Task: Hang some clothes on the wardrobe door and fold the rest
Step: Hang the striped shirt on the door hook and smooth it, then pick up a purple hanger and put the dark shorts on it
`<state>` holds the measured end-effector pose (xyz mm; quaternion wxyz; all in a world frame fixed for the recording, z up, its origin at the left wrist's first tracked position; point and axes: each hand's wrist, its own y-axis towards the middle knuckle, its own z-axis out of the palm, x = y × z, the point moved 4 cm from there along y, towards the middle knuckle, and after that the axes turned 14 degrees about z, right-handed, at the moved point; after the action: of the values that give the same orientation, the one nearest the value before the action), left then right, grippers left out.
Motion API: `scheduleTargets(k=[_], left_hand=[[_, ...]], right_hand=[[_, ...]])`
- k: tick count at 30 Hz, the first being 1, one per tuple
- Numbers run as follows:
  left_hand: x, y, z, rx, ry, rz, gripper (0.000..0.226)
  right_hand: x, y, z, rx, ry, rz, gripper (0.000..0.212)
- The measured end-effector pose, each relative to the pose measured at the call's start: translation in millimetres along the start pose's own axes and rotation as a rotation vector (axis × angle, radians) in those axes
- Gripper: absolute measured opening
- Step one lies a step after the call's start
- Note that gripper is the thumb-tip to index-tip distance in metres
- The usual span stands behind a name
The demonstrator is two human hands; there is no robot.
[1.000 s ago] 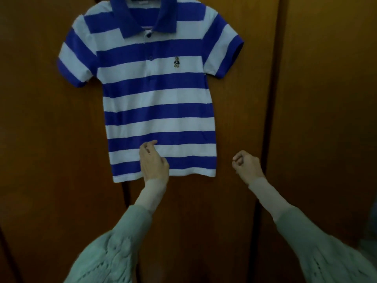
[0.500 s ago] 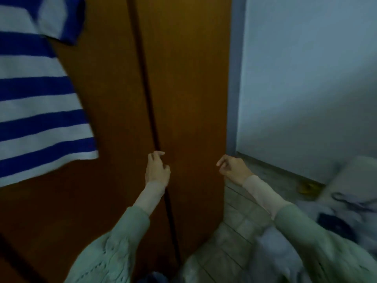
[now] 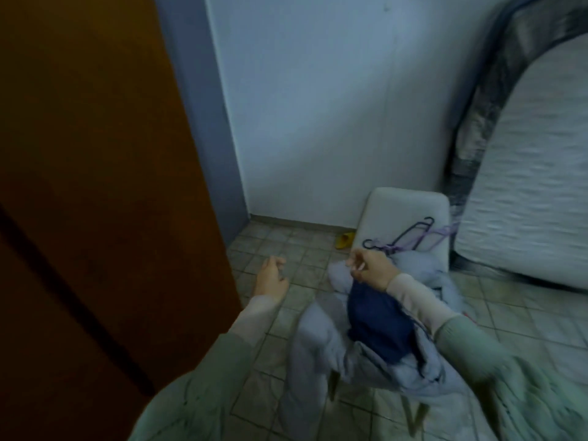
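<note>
I am between garments: the view takes in the wardrobe door (image 3: pixel 95 186) on the left and the chair (image 3: pixel 405 211) on the tiled floor (image 3: pixel 286 243) to the right, where the pile of clothes (image 3: pixel 366 338) waits. No garment is in either hand, so I judge the step in hand to be fetching the next piece to hang or fold.

My left hand (image 3: pixel 270 280) hangs over the floor just beside the door's edge, fingers loosely curled and holding nothing. My right hand (image 3: pixel 372 270) is over the top of the pile, fingers bent inward. It looks empty, though the blur leaves me unsure whether the fingertips touch the cloth.

The pile is a pale bluish garment draped over the seat with a dark blue piece (image 3: pixel 378 326) lying on top, directly under my right wrist. Behind it, against the chair back, lie a few hangers (image 3: pixel 410 238), dark and purple, near the mattress (image 3: pixel 525 186) leaning on the wall. A small yellow thing (image 3: pixel 345 240) lies on the floor by the chair; I cannot tell what it is.

The next move, as I read it, calls for lowering the right hand onto the dark blue piece, pinching one layer only so the pale garment beneath does not lift with it, and then choosing a hanger or a fold.
</note>
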<state>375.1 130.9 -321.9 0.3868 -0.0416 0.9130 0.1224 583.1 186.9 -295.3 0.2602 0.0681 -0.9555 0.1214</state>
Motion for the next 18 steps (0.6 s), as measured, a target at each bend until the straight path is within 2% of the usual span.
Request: scheduleTargets(k=[4, 7, 18], left_hand=[[-15.9, 39.8, 66.7, 0.122, -0.041, 0.020, 0.029], [-26.9, 79.1, 109.1, 0.189, -0.026, 0.049, 0.018], [-35.4, 207.6, 245.8, 0.290, -0.052, -0.021, 0.026]], right_hand=[[-58.8, 32.8, -18.7, -0.007, -0.024, 0.093, 0.023], [-96.6, 67.8, -32.9, 0.012, -0.037, 0.128, 0.018], [-195.3, 204.6, -75.7, 0.043, -0.215, 0.223, 0.029]])
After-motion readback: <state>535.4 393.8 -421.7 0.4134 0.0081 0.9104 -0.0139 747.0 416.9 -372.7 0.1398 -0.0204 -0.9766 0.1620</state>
